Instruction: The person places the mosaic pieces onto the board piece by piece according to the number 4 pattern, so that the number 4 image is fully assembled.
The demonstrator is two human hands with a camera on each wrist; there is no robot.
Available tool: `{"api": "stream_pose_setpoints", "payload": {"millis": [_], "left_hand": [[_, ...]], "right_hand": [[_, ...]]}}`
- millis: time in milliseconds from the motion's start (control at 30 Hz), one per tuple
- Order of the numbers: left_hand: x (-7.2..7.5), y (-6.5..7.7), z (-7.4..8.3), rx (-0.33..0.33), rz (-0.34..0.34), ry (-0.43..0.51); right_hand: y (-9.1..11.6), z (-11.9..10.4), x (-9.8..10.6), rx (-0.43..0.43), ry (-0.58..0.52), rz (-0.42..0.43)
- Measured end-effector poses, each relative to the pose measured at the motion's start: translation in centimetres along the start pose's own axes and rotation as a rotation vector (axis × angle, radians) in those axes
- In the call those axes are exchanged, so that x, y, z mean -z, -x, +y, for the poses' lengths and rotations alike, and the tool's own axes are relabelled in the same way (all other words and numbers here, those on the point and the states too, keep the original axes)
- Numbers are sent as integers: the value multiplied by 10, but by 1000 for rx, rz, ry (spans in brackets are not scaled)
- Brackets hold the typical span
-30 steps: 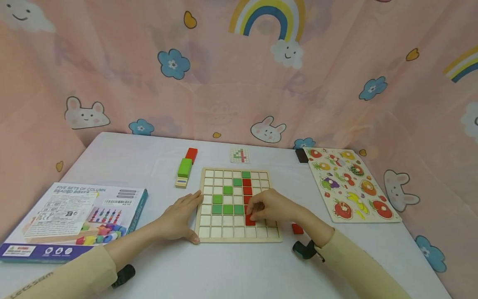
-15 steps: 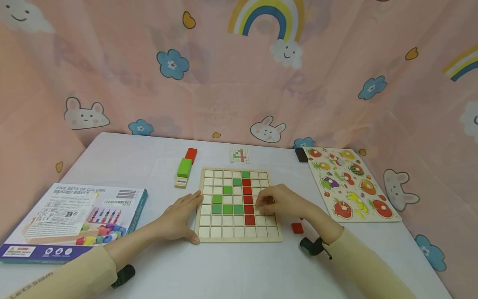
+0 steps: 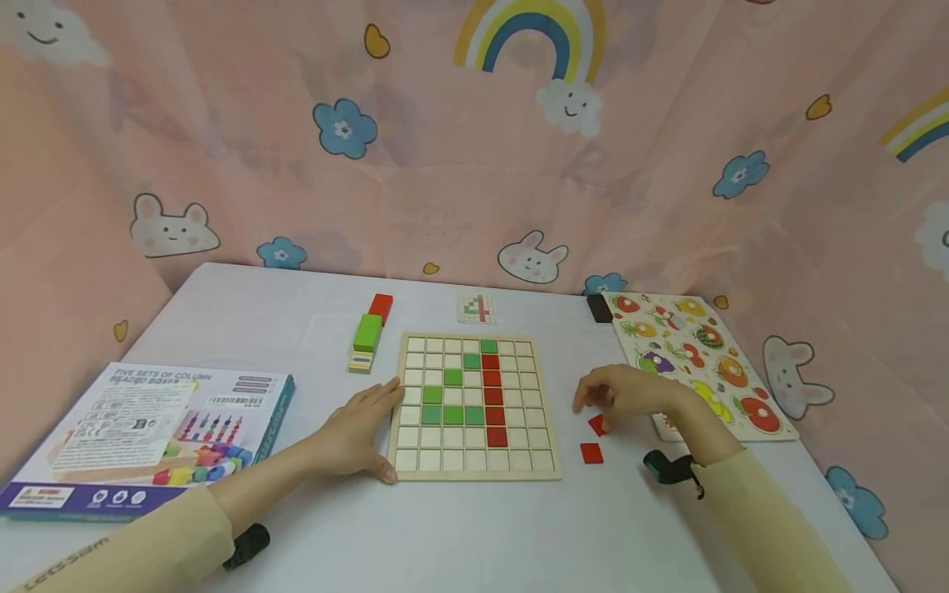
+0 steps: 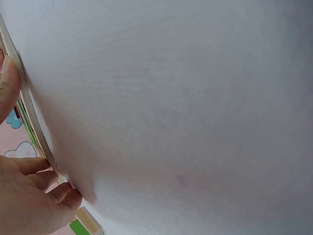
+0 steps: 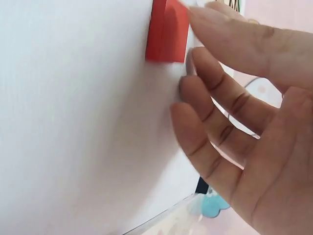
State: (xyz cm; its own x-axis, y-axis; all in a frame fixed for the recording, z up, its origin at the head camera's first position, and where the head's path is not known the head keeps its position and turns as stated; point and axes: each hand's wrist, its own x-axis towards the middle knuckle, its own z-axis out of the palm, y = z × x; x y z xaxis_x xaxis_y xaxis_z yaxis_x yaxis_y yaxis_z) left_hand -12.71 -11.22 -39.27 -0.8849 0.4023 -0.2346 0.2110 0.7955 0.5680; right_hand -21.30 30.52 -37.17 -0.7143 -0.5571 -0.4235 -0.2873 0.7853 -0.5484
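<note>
The left hand point(image 3: 352, 436) rests against the left edge of a wooden grid board point(image 3: 476, 476), its thumb near the front corner. In the left wrist view, the fingertips point(image 4: 71, 198) touch the board's edge. Green tiles point(image 3: 452, 415) and a column of red tiles point(image 3: 493, 416) sit in the board's squares. To the right of the board, the right hand point(image 3: 623, 390) hovers over a loose red tile point(image 3: 596, 425), with its fingers loosely bent. Another red tile point(image 3: 591, 454) lies just in front. The right wrist view shows red point(image 5: 168, 36) beside the thumb, with nothing between the fingers.
A small pattern card point(image 3: 476, 309) lies behind the board. Stacked green blocks point(image 3: 366, 333) and a red block point(image 3: 381, 306) are at back left. A boxed toy set point(image 3: 148, 436) lies at left. A fruit puzzle board point(image 3: 704, 362) lies at right, beside a black block point(image 3: 598, 309).
The right hand has left the lowest red tile of the column and moved right, off the board, to the loose red tiles. The left hand has stayed at the board's edge.
</note>
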Motion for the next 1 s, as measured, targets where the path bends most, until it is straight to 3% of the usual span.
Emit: {"api": "stream_pose_setpoints", "payload": {"millis": [400,833,1000], "left_hand": [[-3,-3,-3,14,-3,9],[-1,0,-1,1,-3,3],[-1,-1,-2,-4,1,-6]], "right_hand": [[1,7,-1,-6,2,-3],[-3,0,-3,-61,20,82],[-4,-6,-3,3,12,137]]}}
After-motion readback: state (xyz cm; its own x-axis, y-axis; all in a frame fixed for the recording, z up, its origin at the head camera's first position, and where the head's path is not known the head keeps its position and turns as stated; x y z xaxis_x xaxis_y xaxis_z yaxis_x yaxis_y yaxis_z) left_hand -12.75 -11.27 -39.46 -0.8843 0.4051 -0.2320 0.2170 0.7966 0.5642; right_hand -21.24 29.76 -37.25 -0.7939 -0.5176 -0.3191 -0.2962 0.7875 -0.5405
